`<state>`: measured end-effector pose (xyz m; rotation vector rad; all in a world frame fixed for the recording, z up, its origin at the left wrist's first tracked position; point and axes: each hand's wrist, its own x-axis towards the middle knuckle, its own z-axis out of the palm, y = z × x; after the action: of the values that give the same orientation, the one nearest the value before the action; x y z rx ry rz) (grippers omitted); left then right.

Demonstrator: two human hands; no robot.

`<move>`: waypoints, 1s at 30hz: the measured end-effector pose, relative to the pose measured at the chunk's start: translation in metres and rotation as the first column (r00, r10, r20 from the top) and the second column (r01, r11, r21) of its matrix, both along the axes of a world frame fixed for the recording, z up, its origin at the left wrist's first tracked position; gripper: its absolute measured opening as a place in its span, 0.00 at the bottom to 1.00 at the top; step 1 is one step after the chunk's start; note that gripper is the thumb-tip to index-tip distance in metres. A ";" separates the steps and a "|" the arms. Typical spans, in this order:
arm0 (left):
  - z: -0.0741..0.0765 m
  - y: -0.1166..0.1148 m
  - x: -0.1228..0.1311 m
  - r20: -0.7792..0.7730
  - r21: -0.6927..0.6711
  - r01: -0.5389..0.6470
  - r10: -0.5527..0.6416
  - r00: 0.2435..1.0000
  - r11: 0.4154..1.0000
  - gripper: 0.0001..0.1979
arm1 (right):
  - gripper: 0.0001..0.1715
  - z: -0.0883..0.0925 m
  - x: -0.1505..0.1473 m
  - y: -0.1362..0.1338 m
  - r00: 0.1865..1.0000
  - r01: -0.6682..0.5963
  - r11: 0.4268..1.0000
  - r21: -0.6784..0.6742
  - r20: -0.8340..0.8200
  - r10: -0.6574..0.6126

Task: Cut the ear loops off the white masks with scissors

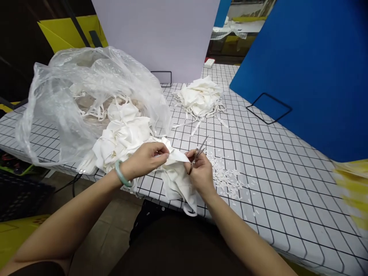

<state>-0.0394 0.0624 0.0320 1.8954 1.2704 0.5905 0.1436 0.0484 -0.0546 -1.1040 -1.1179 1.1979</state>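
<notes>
Forearms (235, 230), curled hands (202, 174) on cloth (179, 181) and scissors (202, 144)

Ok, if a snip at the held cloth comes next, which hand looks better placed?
Probably the right hand: it holds the scissors beside the white cloth, though the blades point away from it. The left hand pinches the cloth and shows no tool.
</notes>
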 end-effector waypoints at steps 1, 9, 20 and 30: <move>0.001 -0.004 -0.007 -0.009 0.010 -0.030 0.030 1.000 0.999 0.07 | 0.15 0.005 0.002 0.003 0.999 -0.028 1.000 -0.008 -0.022 0.028; -0.007 -0.030 -0.025 0.046 0.043 0.157 -0.159 0.986 0.987 0.14 | 0.13 0.029 0.004 0.031 0.950 -0.304 0.921 -0.244 -0.154 0.272; -0.045 -0.036 0.039 0.659 0.012 -0.237 0.171 0.732 0.971 0.17 | 0.25 0.016 0.009 -0.005 0.921 -0.359 0.911 -0.205 0.084 0.381; -0.054 -0.049 0.061 0.529 0.199 -0.131 0.006 0.848 0.971 0.16 | 0.27 0.036 0.071 -0.043 0.657 -0.365 0.931 -0.015 0.704 0.269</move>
<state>0.0213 0.0132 -0.0220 1.6940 0.9361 1.2467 0.2144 0.0050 -0.0183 -1.3405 -2.0264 0.9470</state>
